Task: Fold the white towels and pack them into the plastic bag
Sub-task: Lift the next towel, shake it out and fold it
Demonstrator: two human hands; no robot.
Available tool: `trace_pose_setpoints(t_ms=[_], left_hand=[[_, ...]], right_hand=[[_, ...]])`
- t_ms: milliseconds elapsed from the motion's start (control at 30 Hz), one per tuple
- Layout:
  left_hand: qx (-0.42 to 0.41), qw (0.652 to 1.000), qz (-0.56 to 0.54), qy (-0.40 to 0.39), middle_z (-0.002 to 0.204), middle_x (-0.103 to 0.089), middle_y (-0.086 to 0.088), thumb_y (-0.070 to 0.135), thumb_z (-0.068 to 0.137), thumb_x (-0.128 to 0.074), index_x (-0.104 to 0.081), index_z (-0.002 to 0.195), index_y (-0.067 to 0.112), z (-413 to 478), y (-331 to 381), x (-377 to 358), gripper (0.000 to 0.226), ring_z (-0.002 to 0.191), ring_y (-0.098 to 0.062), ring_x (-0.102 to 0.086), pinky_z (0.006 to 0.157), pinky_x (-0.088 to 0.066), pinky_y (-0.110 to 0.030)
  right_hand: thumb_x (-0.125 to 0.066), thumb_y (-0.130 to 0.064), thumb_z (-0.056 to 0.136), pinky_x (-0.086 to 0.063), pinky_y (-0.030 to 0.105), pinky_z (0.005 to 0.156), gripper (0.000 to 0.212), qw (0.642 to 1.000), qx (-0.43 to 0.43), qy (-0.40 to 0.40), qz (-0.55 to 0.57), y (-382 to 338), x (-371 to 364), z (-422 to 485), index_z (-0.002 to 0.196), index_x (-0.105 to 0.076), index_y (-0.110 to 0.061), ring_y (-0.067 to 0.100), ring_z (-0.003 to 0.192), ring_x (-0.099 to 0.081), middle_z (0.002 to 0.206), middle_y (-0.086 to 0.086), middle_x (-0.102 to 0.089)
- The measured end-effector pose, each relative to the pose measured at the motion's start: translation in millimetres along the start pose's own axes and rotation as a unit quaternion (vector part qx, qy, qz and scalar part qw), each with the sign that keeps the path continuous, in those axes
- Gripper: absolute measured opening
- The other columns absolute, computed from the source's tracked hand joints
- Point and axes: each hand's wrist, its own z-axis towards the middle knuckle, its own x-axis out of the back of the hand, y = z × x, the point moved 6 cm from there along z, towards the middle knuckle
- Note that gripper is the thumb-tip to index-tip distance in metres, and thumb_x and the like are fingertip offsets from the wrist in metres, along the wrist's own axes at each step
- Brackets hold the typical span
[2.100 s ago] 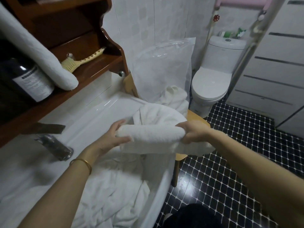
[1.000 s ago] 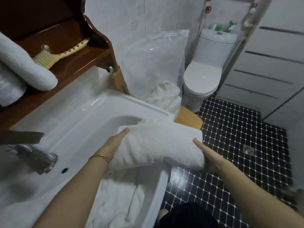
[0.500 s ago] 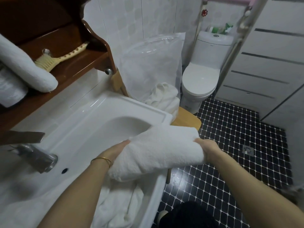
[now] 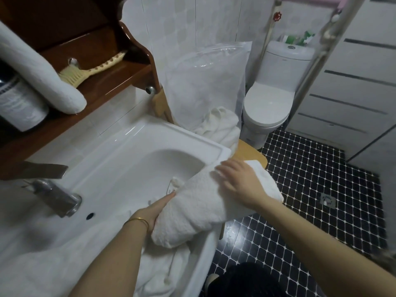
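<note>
On sink (image 4: 182, 136), right rim: folded towel (image 4: 203, 209); inside, near front: loose towels (image 4: 158, 269). Behind sink, right: stool (image 4: 249, 154) bearing plastic bag (image 4: 205, 86). Right of plastic bag: toilet (image 4: 270, 108). Above sink, left: shelf (image 4: 111, 82) holding brush (image 4: 90, 70) and rolled towel (image 4: 42, 73).

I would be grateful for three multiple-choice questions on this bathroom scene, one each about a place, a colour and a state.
1. Where does the plastic bag stand?
A. Between the sink and the toilet
B. Inside the sink
C. On the toilet's lid

2. What colour are the floor tiles?
A. Beige
B. Black
C. Blue

3. What is the right hand doing?
A. Gripping the plastic bag
B. Resting on the sink's rim
C. Lying flat on the folded towel

Answers:
1 A, it stands upright beyond the sink's far corner, beside the toilet.
2 B, dark squares with pale grout.
3 C, its straight fingers rest on the towel's top.
</note>
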Motion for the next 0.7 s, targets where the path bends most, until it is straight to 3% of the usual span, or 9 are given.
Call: trace_pose_setpoints(t_ms=[67, 167, 300, 400, 500, 600, 633, 700], left_hand=[[-0.007, 1.000, -0.030, -0.007, 0.102, -0.073, -0.013, 0.069, 0.080, -0.051, -0.069, 0.108, 0.014, 2, -7, -3, 0.064, 0.091, -0.029, -0.070, 0.074, -0.050, -0.032], [-0.035, 0.998, -0.060, -0.001, 0.113, -0.068, -0.015, 0.063, 0.083, -0.052, -0.065, 0.118, 0.012, 3, -10, -4, 0.063, 0.107, -0.032, -0.062, 0.090, -0.047, -0.035], [-0.081, 0.994, -0.073, 0.016, 0.099, -0.074, -0.009, 0.063, 0.082, -0.054, -0.076, 0.092, 0.022, -2, -6, 2, 0.047, 0.086, -0.026, -0.072, 0.071, -0.050, -0.031], [-0.093, 0.990, -0.105, 0.016, 0.099, -0.074, -0.009, 0.064, 0.080, -0.055, -0.078, 0.082, 0.024, -6, -8, 4, 0.046, 0.084, -0.025, -0.072, 0.068, -0.050, -0.032], [-0.110, 0.983, -0.146, 0.008, 0.104, -0.073, -0.009, 0.062, 0.081, -0.056, -0.074, 0.098, 0.022, -8, -8, 2, 0.047, 0.090, -0.027, -0.071, 0.073, -0.051, -0.033], [-0.141, 0.973, -0.182, 0.020, 0.131, -0.060, -0.008, 0.057, 0.083, -0.058, -0.060, 0.126, 0.022, -11, -2, 2, 0.056, 0.121, -0.026, -0.056, 0.101, -0.041, -0.042], [-0.155, 0.969, -0.192, 0.023, 0.132, -0.059, -0.007, 0.055, 0.080, -0.061, -0.061, 0.124, 0.022, -14, 3, 2, 0.055, 0.120, -0.025, -0.057, 0.101, -0.041, -0.042], [-0.174, 0.965, -0.196, 0.013, 0.109, -0.071, -0.008, 0.054, 0.072, -0.064, -0.069, 0.104, 0.018, -23, 14, -1, 0.048, 0.092, -0.024, -0.071, 0.077, -0.050, -0.038]], right_hand=[[-0.050, -0.039, 0.093, -0.025, 0.036, 0.104, 0.033, 0.996, 0.038, -0.067, -0.050, -11, -20, -2, 0.125, -0.058, -0.030, 0.021, 0.130, -0.037, 0.139, -0.003, -0.048], [-0.049, -0.043, 0.092, -0.027, 0.033, 0.101, 0.030, 0.997, -0.002, -0.065, -0.035, -5, -25, 4, 0.120, -0.058, -0.038, 0.021, 0.129, -0.036, 0.139, -0.008, -0.045], [-0.051, -0.046, 0.090, -0.041, 0.034, 0.092, 0.029, 0.994, -0.035, -0.091, -0.048, 2, -27, 14, 0.116, -0.060, -0.039, 0.024, 0.119, -0.042, 0.134, -0.010, -0.047], [-0.052, -0.046, 0.090, -0.046, 0.037, 0.089, 0.029, 0.992, -0.048, -0.100, -0.056, 2, -28, 16, 0.116, -0.061, -0.038, 0.025, 0.117, -0.042, 0.132, -0.009, -0.047], [-0.054, -0.045, 0.089, -0.047, 0.038, 0.086, 0.028, 0.992, -0.061, -0.098, -0.052, 4, -27, 17, 0.114, -0.063, -0.036, 0.026, 0.115, -0.042, 0.131, -0.008, -0.049], [-0.056, -0.043, 0.088, -0.046, 0.035, 0.084, 0.025, 0.992, -0.072, -0.095, -0.035, 5, -25, 16, 0.109, -0.065, -0.033, 0.026, 0.113, -0.043, 0.127, -0.007, -0.051], [-0.057, -0.043, 0.088, -0.045, 0.035, 0.083, 0.024, 0.992, -0.077, -0.095, -0.026, 5, -25, 16, 0.108, -0.066, -0.033, 0.027, 0.113, -0.043, 0.126, -0.006, -0.052], [-0.059, -0.043, 0.087, -0.044, 0.036, 0.086, 0.023, 0.992, -0.088, -0.095, -0.008, 8, -24, 15, 0.105, -0.067, -0.031, 0.028, 0.113, -0.044, 0.125, -0.005, -0.052]])
